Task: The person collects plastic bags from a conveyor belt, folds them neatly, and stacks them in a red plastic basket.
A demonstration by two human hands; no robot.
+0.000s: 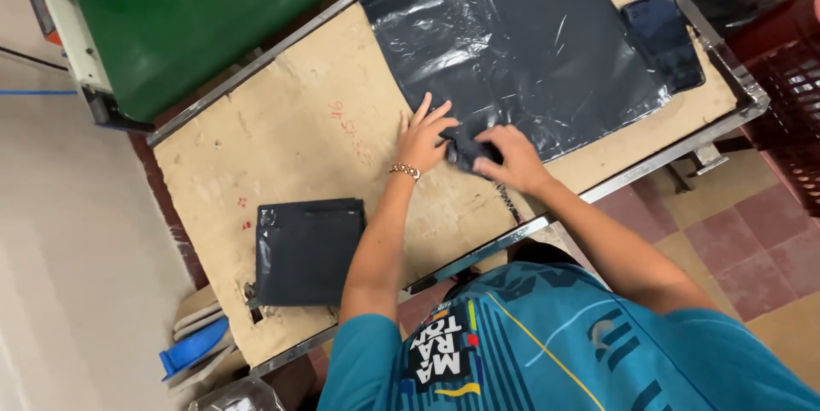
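A large black plastic bag (521, 44) lies flat across the far part of a worn board worktable (299, 120). At the bag's near corner my left hand (423, 137) rests with fingers spread, pressing on the plastic; a bracelet is on that wrist. Beside it, my right hand (512, 159) pinches a bunched, folded bit of the same black plastic (468, 150). The two hands almost touch. A stack of folded black bags (307, 249) sits on the near left part of the table.
A dark phone (664, 39) lies on the table's far right. A green machine cover (188, 9) stands at the upper left, a red crate (790, 95) at the right. Blue and pale strips (196, 343) hang below the table's left end. A metal rim (649, 167) frames the table.
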